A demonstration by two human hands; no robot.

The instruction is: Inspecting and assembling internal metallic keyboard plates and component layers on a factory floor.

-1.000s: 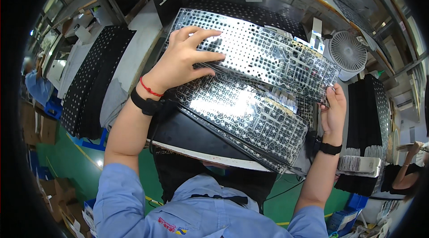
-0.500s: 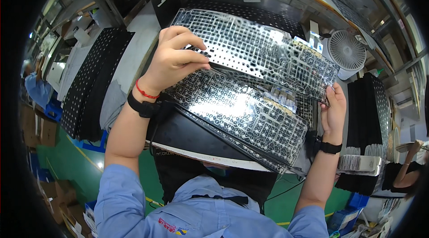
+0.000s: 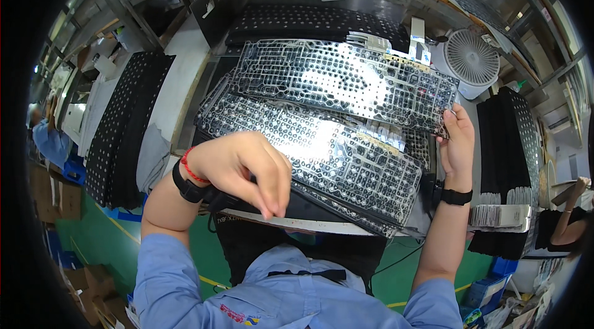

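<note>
Across the far half of the tabletop [image 3: 334, 227], I have the far dotted panel [image 3: 346, 81] set slightly aslant, its near edge overlapping the far edge of the near dotted panel [image 3: 322, 140]; whether the two touch there, I cannot tell. I judge the handling to be partway along: both panels are spread out, one beyond the other, but the far one is not yet released at its right end. On my feed, the right hand [image 3: 458, 134] stands with its wrist below and fingers up, closed on that panel's near right corner. The left hand [image 3: 247, 162] is off the far panel, nearer the body and by the near panel's left part, wrist bent, knuckles up, pointing toward the near edge; its fingers curl with the tips drawn together, and I see nothing between them, though something thin could be hidden
</note>
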